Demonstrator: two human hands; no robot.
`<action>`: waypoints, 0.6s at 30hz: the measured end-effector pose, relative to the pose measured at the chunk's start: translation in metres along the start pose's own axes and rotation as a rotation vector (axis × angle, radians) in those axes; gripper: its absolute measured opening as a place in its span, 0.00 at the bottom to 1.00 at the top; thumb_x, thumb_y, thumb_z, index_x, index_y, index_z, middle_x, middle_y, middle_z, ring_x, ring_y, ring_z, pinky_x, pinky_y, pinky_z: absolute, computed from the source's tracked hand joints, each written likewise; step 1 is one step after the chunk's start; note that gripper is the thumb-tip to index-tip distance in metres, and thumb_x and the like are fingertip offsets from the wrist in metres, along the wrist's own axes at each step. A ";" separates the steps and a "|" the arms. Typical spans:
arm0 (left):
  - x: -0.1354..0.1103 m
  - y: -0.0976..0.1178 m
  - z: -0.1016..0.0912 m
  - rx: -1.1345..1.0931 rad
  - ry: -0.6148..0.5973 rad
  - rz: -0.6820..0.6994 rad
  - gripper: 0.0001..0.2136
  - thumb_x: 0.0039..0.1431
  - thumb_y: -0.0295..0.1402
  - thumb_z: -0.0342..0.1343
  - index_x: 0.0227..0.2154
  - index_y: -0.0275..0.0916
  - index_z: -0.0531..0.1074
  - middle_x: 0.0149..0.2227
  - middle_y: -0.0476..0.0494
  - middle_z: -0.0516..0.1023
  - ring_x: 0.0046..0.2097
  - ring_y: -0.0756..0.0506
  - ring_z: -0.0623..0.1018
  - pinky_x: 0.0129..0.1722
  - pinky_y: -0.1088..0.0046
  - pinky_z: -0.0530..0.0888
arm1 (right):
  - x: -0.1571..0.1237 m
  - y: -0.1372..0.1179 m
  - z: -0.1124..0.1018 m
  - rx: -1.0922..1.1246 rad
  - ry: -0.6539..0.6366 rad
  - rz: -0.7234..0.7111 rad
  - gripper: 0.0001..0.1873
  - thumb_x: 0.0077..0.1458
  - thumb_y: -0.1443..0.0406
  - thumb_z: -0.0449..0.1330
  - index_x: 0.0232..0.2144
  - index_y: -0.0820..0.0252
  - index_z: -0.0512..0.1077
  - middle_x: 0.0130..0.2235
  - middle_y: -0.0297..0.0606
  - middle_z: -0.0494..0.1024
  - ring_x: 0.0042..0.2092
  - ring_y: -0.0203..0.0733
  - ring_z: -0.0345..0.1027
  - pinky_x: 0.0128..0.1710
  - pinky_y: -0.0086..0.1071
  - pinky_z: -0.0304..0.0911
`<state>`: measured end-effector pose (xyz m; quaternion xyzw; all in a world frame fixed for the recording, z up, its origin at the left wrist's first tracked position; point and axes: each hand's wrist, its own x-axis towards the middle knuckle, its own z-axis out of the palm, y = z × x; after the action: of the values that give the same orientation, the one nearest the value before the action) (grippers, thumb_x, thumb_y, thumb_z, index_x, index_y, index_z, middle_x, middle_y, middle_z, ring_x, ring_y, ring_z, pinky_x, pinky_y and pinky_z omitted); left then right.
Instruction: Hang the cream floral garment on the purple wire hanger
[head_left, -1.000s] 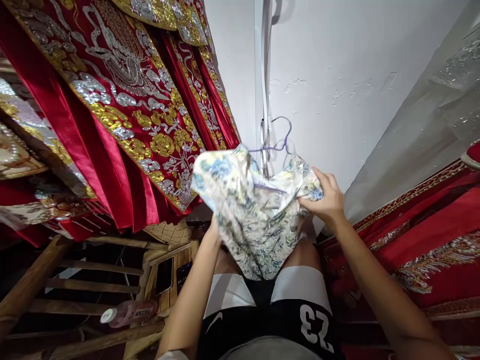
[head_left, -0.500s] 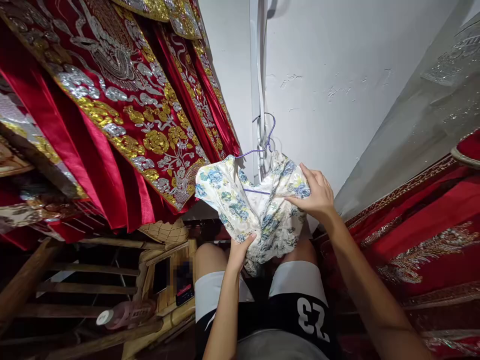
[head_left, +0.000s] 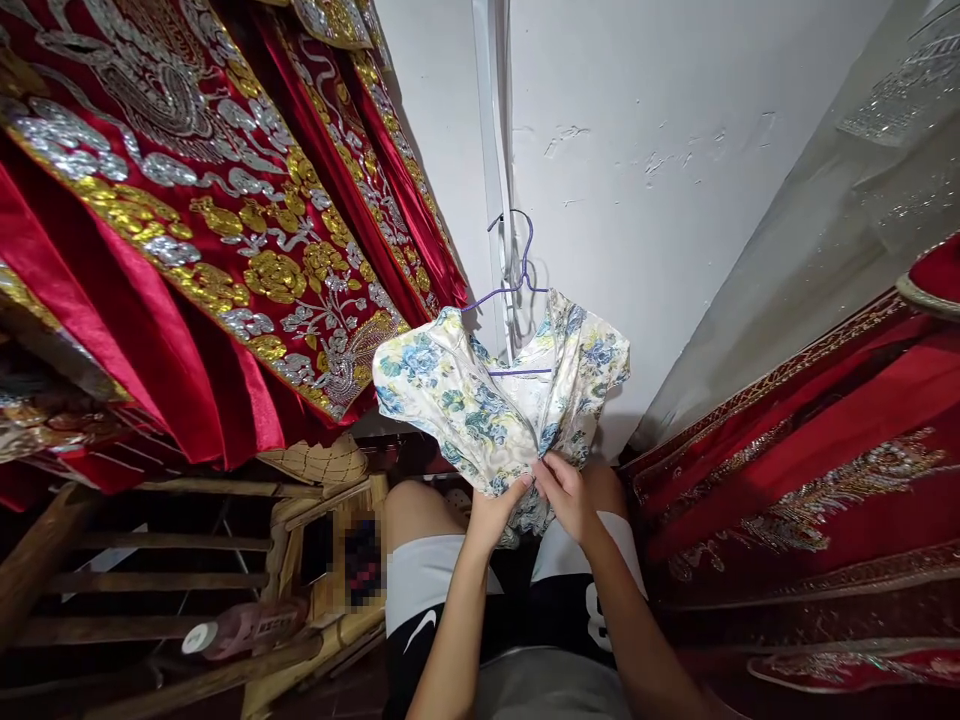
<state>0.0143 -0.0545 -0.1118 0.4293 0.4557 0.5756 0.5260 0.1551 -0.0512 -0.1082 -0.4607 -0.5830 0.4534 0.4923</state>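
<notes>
A white blouse (head_left: 480, 400) with blue and yellow flowers hangs spread on a purple wire hanger (head_left: 523, 270) in front of me. The lower part of the blouse is bunched over my lap. My left hand (head_left: 499, 510) grips the fabric near the bottom of the neckline, thumb on top and the other fingers hidden beneath. Close beside it, my right hand (head_left: 562, 490) pinches the front edge of the blouse between thumb and fingers. Both hands are closed on the cloth.
Red embroidered garments (head_left: 285, 240) hang at the left, and more red beaded cloth (head_left: 810, 480) at the right. A wooden chair (head_left: 172, 545) with a bottle (head_left: 244, 630) on it stands at lower left. Behind the hanger runs a white wall (head_left: 630, 130).
My right hand has left the sleeve at the right shoulder and moved down and left to the neckline, beside my left hand. My left hand keeps hold of the blouse.
</notes>
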 end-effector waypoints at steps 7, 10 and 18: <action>0.000 -0.001 -0.005 0.062 0.074 0.007 0.26 0.45 0.42 0.72 0.46 0.36 0.76 0.47 0.34 0.82 0.57 0.34 0.78 0.63 0.55 0.69 | 0.000 -0.027 -0.009 -0.017 -0.051 0.005 0.29 0.62 0.44 0.56 0.19 0.56 0.60 0.21 0.31 0.57 0.27 0.38 0.51 0.28 0.34 0.48; -0.001 -0.012 -0.004 0.218 0.369 0.146 0.29 0.49 0.43 0.69 0.53 0.36 0.71 0.52 0.32 0.77 0.58 0.33 0.76 0.62 0.53 0.69 | -0.005 -0.036 -0.008 0.070 -0.018 0.062 0.29 0.61 0.44 0.55 0.18 0.56 0.64 0.19 0.32 0.57 0.24 0.38 0.50 0.27 0.35 0.48; -0.018 -0.018 0.015 0.512 0.378 0.648 0.16 0.60 0.33 0.60 0.51 0.41 0.71 0.56 0.34 0.71 0.60 0.37 0.72 0.62 0.57 0.67 | -0.009 -0.043 0.006 0.242 -0.112 0.143 0.24 0.58 0.49 0.57 0.19 0.57 0.69 0.17 0.35 0.67 0.21 0.37 0.54 0.24 0.34 0.49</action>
<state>0.0346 -0.0710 -0.1264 0.5533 0.5137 0.6476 0.1032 0.1463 -0.0674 -0.0683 -0.4123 -0.5164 0.5791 0.4774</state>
